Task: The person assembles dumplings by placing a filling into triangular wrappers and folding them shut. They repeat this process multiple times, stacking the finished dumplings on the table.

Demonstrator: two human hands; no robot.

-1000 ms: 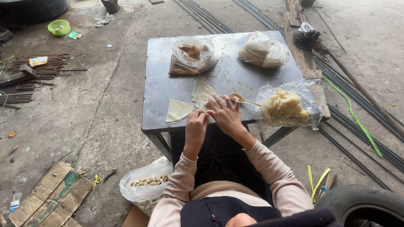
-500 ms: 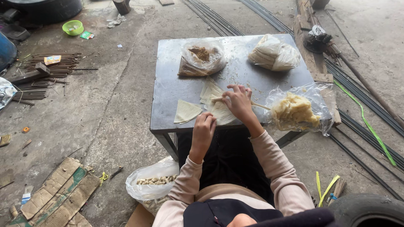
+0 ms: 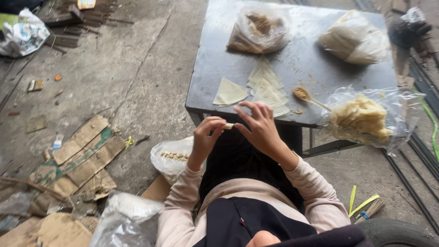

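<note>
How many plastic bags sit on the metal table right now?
3: one of brown filling at the table's far middle, one of pale wrappers at the far right, and one of yellowish dough overhanging the near right edge.

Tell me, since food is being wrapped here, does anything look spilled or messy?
Yes: crumbs of filling lie scattered on the metal table around the wooden spoon, and torn cardboard litters the floor. The left hand and right hand pinch a small roll.

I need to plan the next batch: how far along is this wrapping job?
Done: a bag of small rolled pieces sits by the person's knee. In hand: left hand and right hand pinch one small roll. Left: wrapper triangles on the table, plus bagged filling beside the spoon.
</note>
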